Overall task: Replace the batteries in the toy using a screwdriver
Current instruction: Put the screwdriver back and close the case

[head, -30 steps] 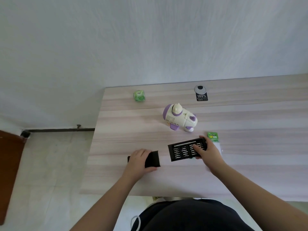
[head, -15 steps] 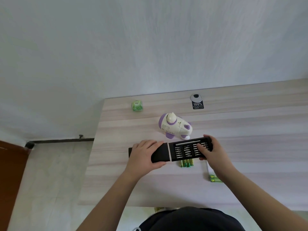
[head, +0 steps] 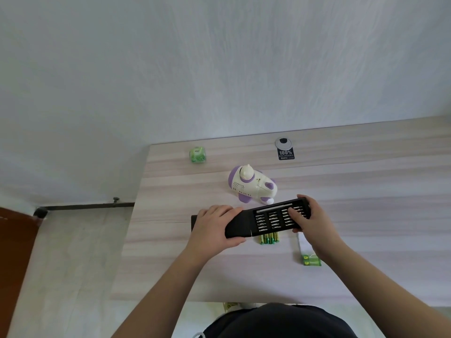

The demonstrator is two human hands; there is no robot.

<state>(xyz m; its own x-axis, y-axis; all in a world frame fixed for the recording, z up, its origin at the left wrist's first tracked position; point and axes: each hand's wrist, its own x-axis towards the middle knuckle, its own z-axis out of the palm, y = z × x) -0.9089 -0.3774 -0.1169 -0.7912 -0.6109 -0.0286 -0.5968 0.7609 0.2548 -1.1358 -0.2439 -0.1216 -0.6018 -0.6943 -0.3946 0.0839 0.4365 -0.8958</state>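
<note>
Pale wooden surface (head: 366, 181) | left hand (head: 214, 226) gripping sleeve (head: 238, 224), bracing | right hand (head: 311, 222) fingers (head: 294, 212) clamping bit tray (head: 278, 219), exposing screwdriver | toy (head: 251, 185) waiting just beyond | batteries (head: 268, 239) lying beneath

On the table (head: 366, 191), the toy (head: 252, 185) is the landmark: cube (head: 197, 155) behind-left; bit case (head: 268, 219) just before it; batteries (head: 268, 238) nearer still; battery pack (head: 312, 260) front-right.

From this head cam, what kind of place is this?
Probably a staged recording setup in a plain room, not a workshop: a pale wood-grain desk with a cable grommet, a white cloth backdrop behind it, and bare tiled floor to the left.
</note>
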